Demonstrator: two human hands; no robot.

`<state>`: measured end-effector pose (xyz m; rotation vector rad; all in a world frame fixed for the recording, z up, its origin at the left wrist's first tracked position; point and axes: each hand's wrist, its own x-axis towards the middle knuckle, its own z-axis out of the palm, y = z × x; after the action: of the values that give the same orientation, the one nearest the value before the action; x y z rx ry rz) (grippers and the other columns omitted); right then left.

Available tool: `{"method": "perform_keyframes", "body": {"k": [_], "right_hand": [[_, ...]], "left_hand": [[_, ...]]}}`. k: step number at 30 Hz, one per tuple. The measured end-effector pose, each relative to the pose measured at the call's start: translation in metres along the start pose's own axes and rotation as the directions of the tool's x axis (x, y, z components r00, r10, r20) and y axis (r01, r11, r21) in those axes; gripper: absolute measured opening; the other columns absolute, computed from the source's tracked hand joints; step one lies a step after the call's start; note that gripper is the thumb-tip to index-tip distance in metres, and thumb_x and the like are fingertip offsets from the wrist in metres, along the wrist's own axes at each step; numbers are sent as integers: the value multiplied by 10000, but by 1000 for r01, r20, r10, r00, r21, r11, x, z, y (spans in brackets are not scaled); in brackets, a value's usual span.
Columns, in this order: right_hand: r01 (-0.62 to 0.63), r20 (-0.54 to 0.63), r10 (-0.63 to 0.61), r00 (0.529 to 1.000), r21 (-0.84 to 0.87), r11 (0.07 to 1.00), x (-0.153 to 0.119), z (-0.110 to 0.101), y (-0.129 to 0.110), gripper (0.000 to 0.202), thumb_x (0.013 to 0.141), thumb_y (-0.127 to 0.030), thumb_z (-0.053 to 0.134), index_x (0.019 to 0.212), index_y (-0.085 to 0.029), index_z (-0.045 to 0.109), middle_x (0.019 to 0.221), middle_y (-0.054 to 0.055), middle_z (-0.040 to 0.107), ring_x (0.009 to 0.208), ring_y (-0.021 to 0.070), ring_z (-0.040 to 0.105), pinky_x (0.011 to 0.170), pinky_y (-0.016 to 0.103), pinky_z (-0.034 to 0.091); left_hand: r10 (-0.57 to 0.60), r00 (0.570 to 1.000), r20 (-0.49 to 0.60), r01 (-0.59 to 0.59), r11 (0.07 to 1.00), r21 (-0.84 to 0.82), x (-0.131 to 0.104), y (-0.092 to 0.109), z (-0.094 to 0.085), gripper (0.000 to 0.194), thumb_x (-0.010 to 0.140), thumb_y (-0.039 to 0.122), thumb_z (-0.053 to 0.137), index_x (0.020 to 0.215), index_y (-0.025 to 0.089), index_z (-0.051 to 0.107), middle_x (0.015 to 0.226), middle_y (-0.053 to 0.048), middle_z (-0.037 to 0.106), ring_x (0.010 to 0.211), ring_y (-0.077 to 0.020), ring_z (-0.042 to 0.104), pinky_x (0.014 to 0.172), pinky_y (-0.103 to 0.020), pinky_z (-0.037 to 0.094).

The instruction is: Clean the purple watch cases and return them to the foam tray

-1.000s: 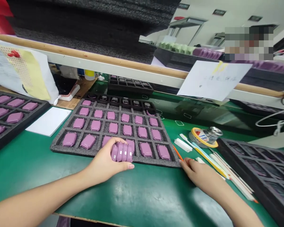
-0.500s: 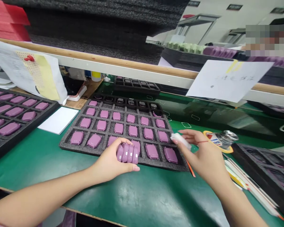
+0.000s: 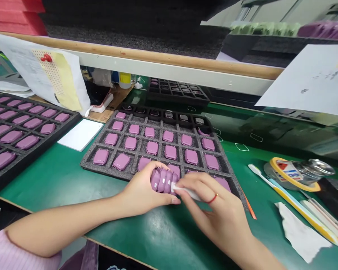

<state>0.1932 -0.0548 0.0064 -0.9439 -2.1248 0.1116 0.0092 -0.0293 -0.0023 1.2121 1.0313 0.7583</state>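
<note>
the right hand (image 3: 216, 202), nearest to the camera, was pinched on a white pad (image 3: 190, 193), whose tip met the rightmost end of a stack of purple watch-like casings (image 3: 163, 180). the left hand (image 3: 145, 183) was clamped around this stack, by the front edge of the foam tray (image 3: 86, 163); whether the stack touched the tray, i could not tell. for a good result, i judged, the left grip should be firm and even, so that the casings did not slip against each other, and its thumb should stay below the path of the pad. the pad called for light pressure, with its tip alone, on one casing after another, because a hard push could turn the end piece. whether the pad was damp was not visible. farther right, the toothbrush (image 3: 294, 204) and the metal-topped bottle (image 3: 291, 174) lay well apart from the elbow's likely way.
</note>
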Motion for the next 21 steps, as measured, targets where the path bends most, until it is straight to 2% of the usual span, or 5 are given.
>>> {"method": "perform_keyframes", "body": {"k": [10, 14, 16, 19, 21], "right_hand": [[-6, -7, 6, 1000, 6, 1000, -1, -1, -3, 160, 913, -76, 611, 1007, -203, 639, 886, 47, 696, 804, 158, 690, 709, 271, 594], [-15, -59, 15, 998, 1, 1000, -3, 1, 0, 186, 893, -66, 640, 1007, -213, 647, 879, 40, 706, 786, 155, 688, 713, 281, 593], [-112, -80, 116, 990, 55, 992, -4, 1, 6, 162, 892, -112, 668, 1004, -227, 651, 884, 35, 709, 786, 163, 696, 706, 290, 596], [-333, -81, 355, 931, 206, 920, -6, -1, 14, 144, 914, -213, 668, 1053, -248, 654, 916, 27, 707, 797, 158, 702, 677, 264, 591], [-386, -96, 416, 904, 232, 893, -8, -4, 17, 109, 920, -233, 661, 1026, -259, 661, 915, 15, 698, 812, 146, 689, 681, 242, 574]], "left_hand": [[-21, 1000, 13, 21, 998, 58, -2, -1, 0, 596, 580, 261, 878, 1063, 226, 530, 989, 0, 631, 844, -181, 580, 828, -362, 474], [-11, 1000, 8, 10, 996, 83, -2, 0, -1, 602, 569, 273, 891, 1052, 231, 535, 984, 2, 625, 858, -192, 589, 832, -372, 479], [-3, 1000, 3, 3, 998, 65, -2, 1, -1, 604, 563, 270, 897, 1044, 235, 532, 1017, -7, 629, 912, -212, 610, 863, -387, 485], [-17, 1000, 25, 16, 999, 29, -2, 1, -2, 604, 576, 249, 890, 1060, 243, 528, 1038, -21, 650, 969, -241, 643, 911, -423, 494], [-20, 999, 35, 19, 999, 33, -3, 0, -2, 604, 586, 252, 886, 1071, 247, 527, 1020, -19, 657, 951, -242, 653, 903, -429, 503]]}}
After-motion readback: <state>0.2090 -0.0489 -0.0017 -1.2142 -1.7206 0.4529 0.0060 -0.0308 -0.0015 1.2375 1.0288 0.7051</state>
